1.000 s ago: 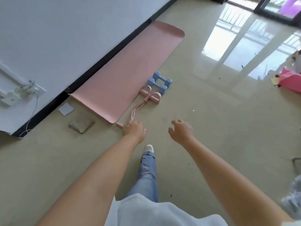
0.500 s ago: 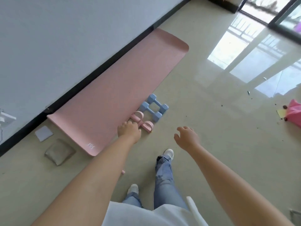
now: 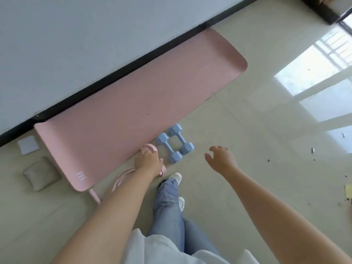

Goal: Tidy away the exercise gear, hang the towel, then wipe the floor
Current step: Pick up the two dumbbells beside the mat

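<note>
Left hand [image 3: 147, 162] lowered onto pink resistance band [image 3: 122, 177]; person stepped closer.

A glossy beige tiled floor [image 3: 247, 130] meets a pale wall [image 3: 95, 35] along a black skirting board [image 3: 133, 69]. Near the skirting at the left edge lies a small white square pad [image 3: 28, 145], and just in front of it a grey cushion-like pad [image 3: 42, 173]. Dark specks of debris [image 3: 312, 150] dot the floor at the right. A yellow scrap [image 3: 348, 191] shows at the right edge.
</note>
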Motion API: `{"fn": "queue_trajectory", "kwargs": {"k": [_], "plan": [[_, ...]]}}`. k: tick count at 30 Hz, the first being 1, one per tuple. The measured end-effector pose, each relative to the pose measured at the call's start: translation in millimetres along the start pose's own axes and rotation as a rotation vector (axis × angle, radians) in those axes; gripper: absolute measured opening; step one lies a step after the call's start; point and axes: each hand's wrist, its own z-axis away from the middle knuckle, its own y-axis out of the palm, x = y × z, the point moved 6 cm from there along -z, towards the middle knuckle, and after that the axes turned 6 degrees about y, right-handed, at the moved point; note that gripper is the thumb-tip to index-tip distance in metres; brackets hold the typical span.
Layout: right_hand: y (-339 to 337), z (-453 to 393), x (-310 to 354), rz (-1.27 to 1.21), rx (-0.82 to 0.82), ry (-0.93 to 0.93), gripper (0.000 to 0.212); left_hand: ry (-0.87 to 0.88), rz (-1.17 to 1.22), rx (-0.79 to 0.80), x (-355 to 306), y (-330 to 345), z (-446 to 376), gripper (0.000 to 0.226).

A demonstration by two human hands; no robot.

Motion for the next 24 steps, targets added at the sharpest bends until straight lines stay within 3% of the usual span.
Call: {"fn": "queue_trajectory", "kwargs": {"k": [11,17,24], "plan": [[16.7,-164.3,-2.8,0.092,0.255,-0.029,0.039,-0.197,0.285,0.142,-34.1,36.5,-130.9,0.040],[82.9,-265.2,-9.5,0.106,0.425,-0.089,0.036,-0.399,0.585,0.144,-50.8,107.1,-199.8,0.037],[193.2,-388.7,-29.3,-0.030,0.480,0.009,0.033,-0.544,0.718,0.192,-61.6,222.8,-298.8,0.039]]}}
